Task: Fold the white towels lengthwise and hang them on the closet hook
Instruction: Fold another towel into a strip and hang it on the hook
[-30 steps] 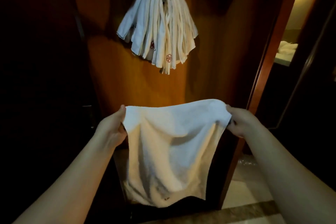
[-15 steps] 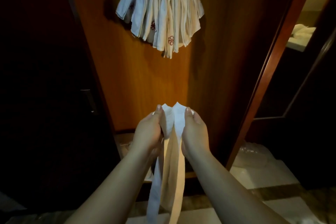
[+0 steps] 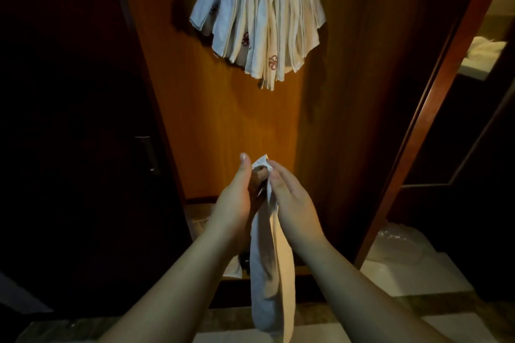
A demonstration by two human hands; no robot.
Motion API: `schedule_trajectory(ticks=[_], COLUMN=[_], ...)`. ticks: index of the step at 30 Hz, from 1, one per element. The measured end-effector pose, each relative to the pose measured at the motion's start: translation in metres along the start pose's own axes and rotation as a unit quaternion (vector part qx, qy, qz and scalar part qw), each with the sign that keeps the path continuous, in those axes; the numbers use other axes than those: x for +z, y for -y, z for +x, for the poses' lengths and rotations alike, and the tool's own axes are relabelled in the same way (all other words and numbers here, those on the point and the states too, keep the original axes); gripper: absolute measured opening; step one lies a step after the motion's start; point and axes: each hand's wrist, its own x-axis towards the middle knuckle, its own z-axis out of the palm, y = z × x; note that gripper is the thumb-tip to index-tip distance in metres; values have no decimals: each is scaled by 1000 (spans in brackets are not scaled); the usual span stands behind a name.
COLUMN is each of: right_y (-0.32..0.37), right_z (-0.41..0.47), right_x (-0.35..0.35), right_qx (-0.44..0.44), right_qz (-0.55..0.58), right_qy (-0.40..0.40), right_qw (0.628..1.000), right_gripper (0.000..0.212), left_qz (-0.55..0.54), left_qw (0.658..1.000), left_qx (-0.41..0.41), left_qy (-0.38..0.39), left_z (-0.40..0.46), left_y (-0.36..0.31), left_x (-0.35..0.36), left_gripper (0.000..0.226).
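Straight above the left hand (image 3: 234,203) and right hand (image 3: 292,203), which pinch a folded white towel (image 3: 271,273), an orange-brown wooden closet panel (image 3: 223,120) carries a thick fanned bundle of white towels with small red emblems (image 3: 259,17). The bundle hides whatever it hangs from. Below and right of the right hand lies a floor of pale tiles (image 3: 412,273) with a darker stone strip (image 3: 418,306), and a crumpled sheet of clear plastic (image 3: 398,242) rests on the tiles. Far up to the right, a pale ledge (image 3: 476,67) bears rumpled white cloth (image 3: 486,46).
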Motion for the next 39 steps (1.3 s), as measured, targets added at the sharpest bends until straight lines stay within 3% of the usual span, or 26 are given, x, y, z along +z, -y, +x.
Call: schedule_trajectory(ticks=[3, 9, 11, 13, 15, 16, 17, 19, 21, 23, 28, 31, 36, 37, 39], right_y=[0, -1, 5, 13, 18, 19, 21, 27, 33, 37, 41, 48, 56, 58, 61], right_z=[2, 7, 13, 20, 28, 32, 35, 38, 40, 41, 42, 44, 46, 46, 46], right_x=[-4, -6, -11, -18, -26, -30, -34, -43, -54, -68, -98, -107, -108, -107, -103], right_qx=[-14, -59, -55, -59, -60, -59, -60, -69, -80, -82, -62, -67, -83, -86, -89], right_qz=[-45, -104, -112, -127, -117, -112, -113, -125, -126, -137, -257, -279, -297, -299, -297], right_qy=[33, 2, 10, 5, 1, 0, 0, 0, -5, -4, 57, 70, 103, 111, 125], right_qw=[998, 993, 992, 990, 991, 992, 992, 990, 989, 987, 963, 956, 946, 944, 942], right_gripper=[47, 35, 29, 26, 24, 22, 21, 20, 21, 22, 21, 23, 25, 26, 29], left_qz=[-16, 64, 51, 84, 238, 315, 377, 472, 595, 656, 696, 712, 726, 738, 786], left_qw=[1000, 997, 999, 993, 939, 909, 886, 852, 767, 712, 632, 616, 649, 645, 593], left_qx=[-2, -9, -6, 69, 210, 241, 245, 216, 237, 248, 341, 336, 219, 191, 167], left_qy=[24, 44, 19, -54, -135, -132, -112, -65, -38, -26, -14, -8, -58, -58, -45], left_z=[-4, -9, -10, -6, 4, 8, 13, 22, 26, 28, 15, 8, 4, 5, 8], left_y=[-5, -17, -20, -18, -12, -9, -5, -3, -4, -15, -68, -90, -100, -102, -104], left_x=[-5, -9, -10, -15, -28, -34, -42, -56, -72, -88, -109, -103, -83, -79, -76], left_gripper=[77, 85, 80, 55, 17, 8, 14, 6, 12, 13, 6, 5, 27, 29, 14])
